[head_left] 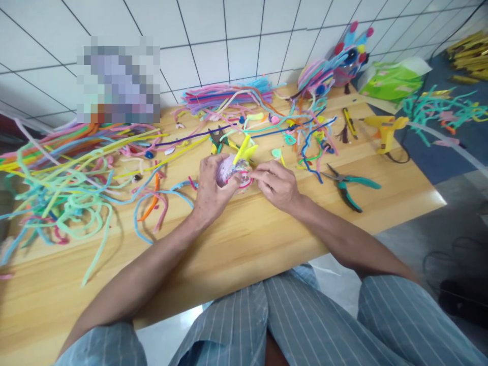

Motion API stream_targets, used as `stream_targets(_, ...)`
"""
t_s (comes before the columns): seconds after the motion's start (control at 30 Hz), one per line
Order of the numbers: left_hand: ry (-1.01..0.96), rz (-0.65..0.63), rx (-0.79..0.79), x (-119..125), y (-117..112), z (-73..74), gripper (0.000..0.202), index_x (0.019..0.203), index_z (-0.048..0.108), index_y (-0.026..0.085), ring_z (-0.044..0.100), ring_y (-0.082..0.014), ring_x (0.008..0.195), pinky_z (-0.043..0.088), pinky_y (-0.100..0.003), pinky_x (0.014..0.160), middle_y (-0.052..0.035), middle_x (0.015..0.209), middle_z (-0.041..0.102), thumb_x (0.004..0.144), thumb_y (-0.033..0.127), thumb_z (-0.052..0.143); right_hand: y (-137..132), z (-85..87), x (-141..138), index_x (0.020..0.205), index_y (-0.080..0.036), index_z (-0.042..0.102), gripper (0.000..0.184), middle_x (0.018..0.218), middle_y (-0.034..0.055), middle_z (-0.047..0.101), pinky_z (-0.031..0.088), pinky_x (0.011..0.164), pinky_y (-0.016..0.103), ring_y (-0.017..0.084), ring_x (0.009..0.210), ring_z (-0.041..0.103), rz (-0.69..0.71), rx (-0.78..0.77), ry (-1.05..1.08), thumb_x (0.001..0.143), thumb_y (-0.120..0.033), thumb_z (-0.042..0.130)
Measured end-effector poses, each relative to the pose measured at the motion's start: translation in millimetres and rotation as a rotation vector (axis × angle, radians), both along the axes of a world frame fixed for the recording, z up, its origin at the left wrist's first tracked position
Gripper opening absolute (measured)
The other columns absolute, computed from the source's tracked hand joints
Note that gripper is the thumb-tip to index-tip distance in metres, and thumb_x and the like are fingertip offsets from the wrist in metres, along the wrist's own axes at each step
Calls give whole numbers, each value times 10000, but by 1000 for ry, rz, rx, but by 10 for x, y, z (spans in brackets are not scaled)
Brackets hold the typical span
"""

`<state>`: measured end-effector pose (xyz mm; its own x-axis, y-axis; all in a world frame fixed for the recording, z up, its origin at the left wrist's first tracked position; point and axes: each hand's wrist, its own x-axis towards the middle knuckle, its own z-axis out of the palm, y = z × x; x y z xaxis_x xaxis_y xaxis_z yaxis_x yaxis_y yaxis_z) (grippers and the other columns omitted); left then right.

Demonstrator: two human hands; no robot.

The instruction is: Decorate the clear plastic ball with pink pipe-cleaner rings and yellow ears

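My left hand (211, 185) is closed around a small ball-shaped craft piece (224, 173), partly lilac and partly see-through, held just above the wooden table. Yellow fuzzy pieces (246, 150) stick up from its top. A thin pink pipe cleaner (243, 186) curves round the side facing me, beside my left thumb. My right hand (277, 184) pinches at the right end of this pink curve, thumb and forefinger together; the fingertips hide the exact grip. Just behind my left hand lie green-and-yellow-handled cutters (218, 140).
Teal-handled pliers (348, 185), a yellow glue gun (387, 133) and a yellow utility knife (349, 123) lie right. Tangled pipe cleaners (76, 203) cover the left; a bundle (229, 97) lies by the tiled wall. A finished-looking striped figure (318, 76) stands at the back right.
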<state>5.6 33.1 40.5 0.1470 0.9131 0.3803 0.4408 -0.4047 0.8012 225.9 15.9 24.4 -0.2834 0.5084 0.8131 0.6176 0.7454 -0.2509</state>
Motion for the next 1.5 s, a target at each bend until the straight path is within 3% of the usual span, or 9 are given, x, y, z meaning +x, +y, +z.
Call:
stream_targets(0.17, -36, -93, -235, -72, 62, 109, 510, 1195, 554, 247, 625, -173, 836, 539, -307, 749, 4, 974, 626, 835, 434, 862, -15, 28, -13, 1115, -239, 803, 279, 961, 47, 759, 595, 767, 273, 149, 864, 710, 4, 23, -25, 1023, -73, 598)
stream_targets(0.23, -45, -110, -281, -96, 98, 132, 572, 1181, 545, 243, 614, -155, 787, 519, -289, 709, 15, 947, 623, 792, 461, 903, -24, 37, -26, 1100, -237, 802, 277, 966, 47, 763, 595, 760, 269, 147, 868, 715, 12, 19, -25, 1024, -71, 594)
stream_targets(0.4, -34, -119, -209, -93, 129, 105, 590, 1258, 605, 233, 699, -213, 965, 596, -358, 881, -38, 1104, 705, 779, 420, 895, -21, 54, -18, 1153, -254, 795, 294, 1001, 44, 776, 602, 778, 283, 154, 892, 732, 30, -23, -9, 1023, -81, 596)
stream_targets(0.5, 12, -58, -118, -68, 111, 56, 581, 1289, 649, 231, 691, -271, 1146, 574, -442, 1053, -74, 1230, 710, 792, 418, 884, 1, 66, 8, 1153, -239, 782, 285, 1014, 49, 776, 603, 800, 287, 163, 919, 733, 39, -21, 40, 1004, -65, 613)
stream_targets(0.57, 26, -27, -74, -46, 92, 12, 556, 1277, 669, 237, 673, -287, 1192, 554, -466, 1090, -78, 1245, 703, 805, 439, 882, 16, 72, 25, 1144, -237, 780, 294, 1017, 49, 772, 600, 809, 287, 165, 925, 729, 39, -11, 58, 993, -50, 612)
stream_targets(0.77, -39, 24, -28, 15, 15, -106, 491, 1258, 663, 237, 644, -289, 1191, 535, -473, 1074, -80, 1214, 676, 875, 503, 817, 11, 69, 58, 1112, -245, 793, 299, 991, 45, 770, 591, 789, 286, 164, 905, 725, 1, -10, -12, 997, -58, 590)
stream_targets(1.23, -8, 21, -22, 2, -13, -107, 498, 1291, 611, 243, 616, -288, 1194, 524, -469, 1068, -76, 1225, 640, 893, 477, 796, -39, 78, 49, 1085, -247, 787, 300, 962, 41, 759, 560, 753, 268, 150, 857, 698, -41, -4, -91, 994, -66, 565)
stream_targets(1.4, -27, 0, -92, 0, -12, -97, 508, 1312, 579, 260, 610, -291, 1224, 529, -458, 1072, -80, 1251, 627, 891, 431, 806, -48, 63, 47, 1094, -260, 795, 315, 976, 39, 756, 564, 772, 287, 157, 866, 697, -43, -74, -112, 1000, -76, 557)
stream_targets(1.5, -66, -36, -163, -4, -8, -74, 542, 1334, 557, 265, 621, -275, 1186, 548, -416, 1015, -76, 1232, 628, 912, 508, 795, -47, 64, 51, 1126, -264, 797, 324, 989, 41, 759, 567, 775, 287, 159, 877, 700, -30, -59, -102, 999, -75, 565)
